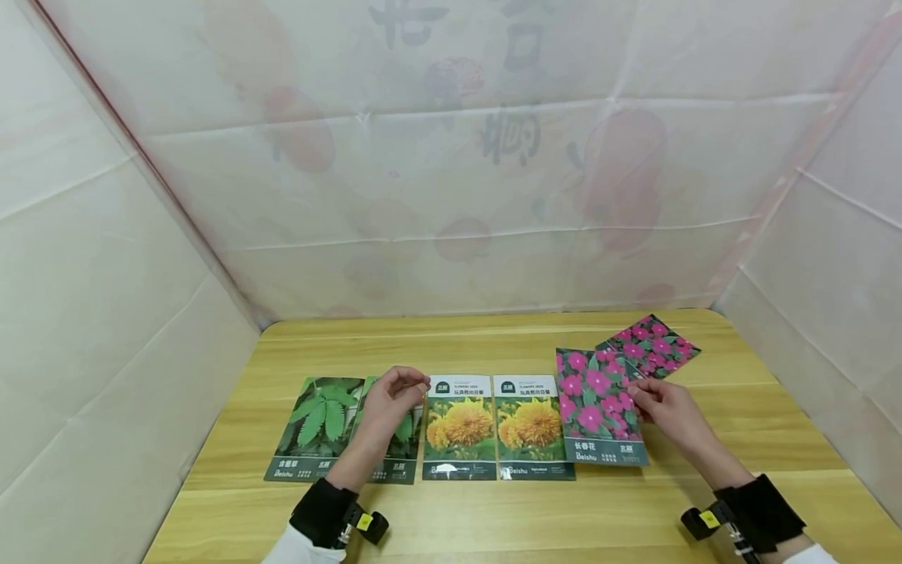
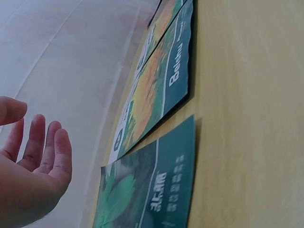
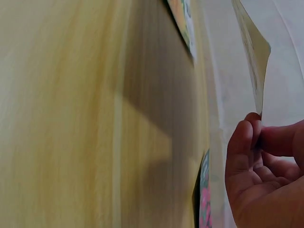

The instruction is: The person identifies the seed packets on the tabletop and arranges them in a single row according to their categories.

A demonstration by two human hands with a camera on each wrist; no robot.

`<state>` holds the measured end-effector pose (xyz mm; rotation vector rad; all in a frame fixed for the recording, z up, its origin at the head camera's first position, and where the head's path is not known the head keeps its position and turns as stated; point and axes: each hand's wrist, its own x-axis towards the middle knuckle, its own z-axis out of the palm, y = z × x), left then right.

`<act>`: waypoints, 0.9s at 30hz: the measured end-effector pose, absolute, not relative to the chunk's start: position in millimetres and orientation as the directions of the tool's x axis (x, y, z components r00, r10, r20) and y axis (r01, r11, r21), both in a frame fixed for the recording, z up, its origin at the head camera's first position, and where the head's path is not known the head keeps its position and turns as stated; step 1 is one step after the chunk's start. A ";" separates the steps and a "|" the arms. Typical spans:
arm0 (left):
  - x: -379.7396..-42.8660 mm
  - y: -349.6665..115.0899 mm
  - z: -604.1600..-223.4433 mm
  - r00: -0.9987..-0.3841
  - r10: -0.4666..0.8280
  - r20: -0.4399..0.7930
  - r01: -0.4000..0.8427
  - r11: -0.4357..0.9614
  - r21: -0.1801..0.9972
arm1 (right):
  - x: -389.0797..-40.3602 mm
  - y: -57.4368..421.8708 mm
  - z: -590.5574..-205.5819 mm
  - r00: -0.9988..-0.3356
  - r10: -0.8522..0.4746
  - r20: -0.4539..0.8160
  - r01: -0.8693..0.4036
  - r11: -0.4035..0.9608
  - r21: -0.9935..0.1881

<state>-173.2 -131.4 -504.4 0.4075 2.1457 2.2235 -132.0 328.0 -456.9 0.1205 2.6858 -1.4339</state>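
Note:
My right hand pinches the right edge of a seed packet with pink flowers between thumb and fingers. In the right wrist view this packet is held up off the table, its pale back showing. A second pink-flower packet lies tilted behind it, partly covered in the head view. My left hand hovers over a green-leaf packet, hiding part of it. Its fingers are loosely bent and hold nothing. Two yellow sunflower packets, one left and one right, lie side by side between the hands.
Another green-leaf packet lies at the row's left end. The wooden table is enclosed by a pale fabric wall at the back and further fabric at both sides.

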 end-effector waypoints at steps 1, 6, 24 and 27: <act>-172.2 -131.3 -499.1 -0.967 0.193 0.167 0.161 -0.046 0.986 | -131.4 328.6 -457.2 -0.992 0.024 -0.126 0.117 0.559 -0.821; -171.4 -134.1 -490.9 -0.970 0.186 0.156 0.152 -0.034 0.988 | -131.1 333.2 -460.1 -0.991 0.017 -0.130 0.113 0.608 -0.786; -180.1 -144.5 -516.4 -0.984 0.165 0.068 0.056 -0.077 0.995 | -139.7 343.8 -468.8 -0.982 0.018 -0.186 0.141 0.726 -0.673; -179.9 -144.6 -516.3 -0.984 0.164 0.065 0.053 -0.077 0.996 | -141.0 344.2 -470.5 -0.984 0.015 -0.179 0.132 0.736 -0.664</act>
